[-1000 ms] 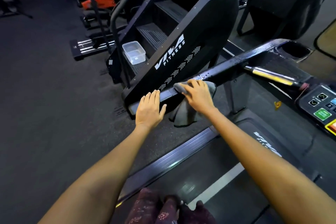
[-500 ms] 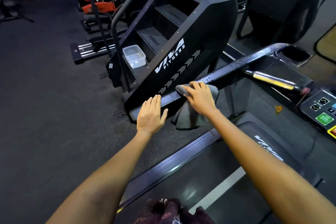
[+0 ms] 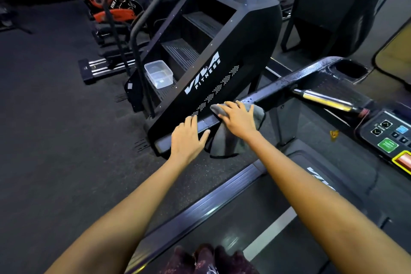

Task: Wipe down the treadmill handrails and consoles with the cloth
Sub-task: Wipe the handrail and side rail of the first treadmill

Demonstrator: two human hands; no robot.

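The treadmill's black left handrail (image 3: 275, 92) runs from lower left up to the console corner. A grey cloth (image 3: 229, 142) is draped over it, its lower part hanging down the inner side. My right hand (image 3: 239, 118) lies flat on top of the cloth, pressing it onto the rail with spread fingers. Just to its left, my left hand (image 3: 186, 140) rests on the bare end of the rail, fingers straight, thumb on the inner side. The console (image 3: 389, 138) with coloured buttons shows at the right edge.
A black stair-climber machine (image 3: 211, 69) stands right behind the rail, with a clear plastic tub (image 3: 159, 74) on its lowest step. A chrome grip bar (image 3: 324, 100) sticks out near the console. A cup-holder recess (image 3: 349, 70) sits at the rail's far end. The treadmill belt (image 3: 255, 224) lies below.
My right hand with the cloth has slid slightly up along the rail toward the console. My left hand stays in place on the rail end.
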